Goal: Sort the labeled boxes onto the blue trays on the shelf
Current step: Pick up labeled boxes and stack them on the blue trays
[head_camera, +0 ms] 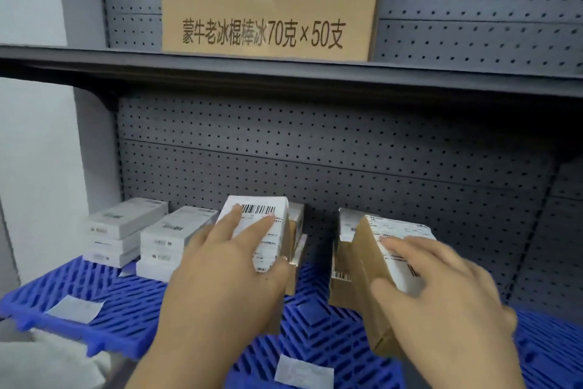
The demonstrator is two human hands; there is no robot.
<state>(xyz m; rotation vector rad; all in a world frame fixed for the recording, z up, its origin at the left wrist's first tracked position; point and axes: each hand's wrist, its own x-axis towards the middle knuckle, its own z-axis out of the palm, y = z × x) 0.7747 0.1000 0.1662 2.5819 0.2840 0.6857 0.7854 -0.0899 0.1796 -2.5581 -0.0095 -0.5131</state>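
Note:
My left hand (227,275) grips a cardboard box with a white barcode label (265,218), fingers over the label and thumb round its right side, above the blue tray (104,303). My right hand (441,291) grips a second labeled cardboard box (366,249), tilted, with the thumb on its brown side and the fingers across its label. More labeled boxes stand behind each held box: one (298,221) behind the left, one (348,224) behind the right.
Two stacks of white boxes (126,227) (170,240) sit at the back left of the tray. White paper tags (75,308) (304,373) lie on the tray fronts. A large cardboard carton (268,3) stands on the upper shelf. Grey pegboard (378,152) backs the shelf.

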